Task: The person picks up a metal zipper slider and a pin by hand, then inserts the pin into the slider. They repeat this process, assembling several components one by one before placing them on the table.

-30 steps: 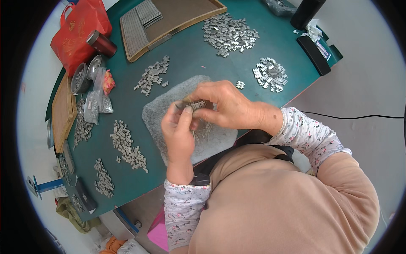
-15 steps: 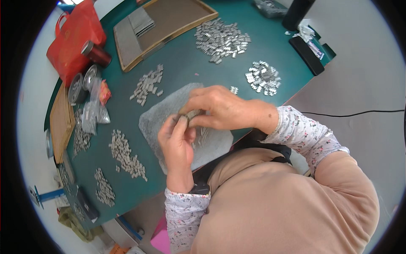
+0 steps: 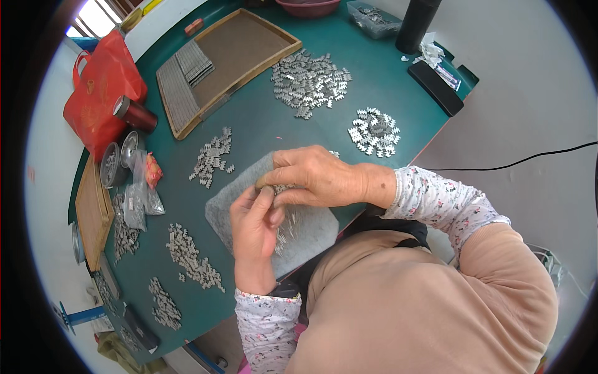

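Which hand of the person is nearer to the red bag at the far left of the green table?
The left hand. It lies over the grey felt pad, on the side toward the red bag. The right hand is further right, away from the bag.

Both forearms come up from the lower edge in flowered sleeves and meet over the grey felt pad (image 3: 311, 234). The left hand (image 3: 254, 230) stands palm-up near the pad's near-left edge, fingers curled upward, thumb tip pressed toward the other hand. The right hand (image 3: 314, 177) lies across the pad's far edge, knuckles up, wrist bent, its fingertips pinched together against the left thumb. What the grip encloses is hidden.
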Demonstrator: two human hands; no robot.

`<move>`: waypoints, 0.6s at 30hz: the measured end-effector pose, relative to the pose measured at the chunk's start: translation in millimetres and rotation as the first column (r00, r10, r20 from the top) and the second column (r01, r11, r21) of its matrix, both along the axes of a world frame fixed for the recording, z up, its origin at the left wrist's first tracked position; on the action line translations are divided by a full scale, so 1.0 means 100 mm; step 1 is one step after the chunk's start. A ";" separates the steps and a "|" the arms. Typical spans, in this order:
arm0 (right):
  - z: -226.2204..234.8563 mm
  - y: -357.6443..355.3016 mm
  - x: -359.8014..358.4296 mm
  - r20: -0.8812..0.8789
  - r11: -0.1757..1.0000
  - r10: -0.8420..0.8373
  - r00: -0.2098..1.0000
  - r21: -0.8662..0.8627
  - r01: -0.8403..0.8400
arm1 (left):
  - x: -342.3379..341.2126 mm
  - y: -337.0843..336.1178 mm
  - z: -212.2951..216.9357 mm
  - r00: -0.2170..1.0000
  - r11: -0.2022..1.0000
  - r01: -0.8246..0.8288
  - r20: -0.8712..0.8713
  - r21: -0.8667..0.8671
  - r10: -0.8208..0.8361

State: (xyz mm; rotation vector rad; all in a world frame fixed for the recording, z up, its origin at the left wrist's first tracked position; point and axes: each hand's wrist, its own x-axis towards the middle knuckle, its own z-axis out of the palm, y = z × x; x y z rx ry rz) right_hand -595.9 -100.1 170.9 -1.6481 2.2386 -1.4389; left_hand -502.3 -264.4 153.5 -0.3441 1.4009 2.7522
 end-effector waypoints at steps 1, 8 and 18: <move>0.00 0.00 -0.01 0.022 1.000 0.014 1.000 0.009 -0.015 | -0.03 -0.03 -0.04 1.000 1.000 0.017 0.013 0.004 -0.018; -0.09 0.09 -0.70 -0.291 0.864 -0.377 0.879 0.231 0.447 | -0.17 -0.27 -0.15 0.996 0.993 -0.086 -0.020 -0.081 0.085; -0.36 -0.10 -0.94 -0.594 0.719 -0.188 0.782 0.459 0.521 | -0.19 -0.48 -0.24 0.994 0.981 -0.071 -0.074 0.181 0.086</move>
